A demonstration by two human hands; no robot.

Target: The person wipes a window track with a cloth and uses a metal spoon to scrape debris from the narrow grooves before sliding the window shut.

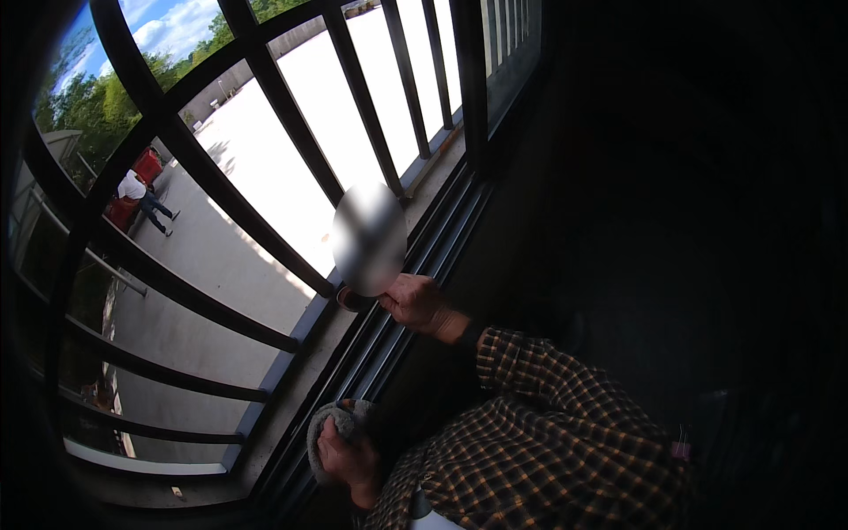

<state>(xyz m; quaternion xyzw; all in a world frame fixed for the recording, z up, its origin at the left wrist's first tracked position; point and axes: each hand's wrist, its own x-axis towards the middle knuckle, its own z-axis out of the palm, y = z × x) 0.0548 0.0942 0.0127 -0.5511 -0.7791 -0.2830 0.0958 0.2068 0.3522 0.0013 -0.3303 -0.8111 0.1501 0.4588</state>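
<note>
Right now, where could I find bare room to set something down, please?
The ledge looks bare between the lower bars and the window tracks. It is crowded at the right hand, beside a blurred patch, and around the left hand with its grey cloth.

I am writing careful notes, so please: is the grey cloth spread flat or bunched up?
Bunched up: the grey cloth makes a thick, rounded bundle in the left hand, and no visible part lies flat.

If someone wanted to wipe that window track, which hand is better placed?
Probably the left hand: it holds the grey cloth, close by the window track. The right hand is at a blurred patch, which hides whether it holds anything.
</note>
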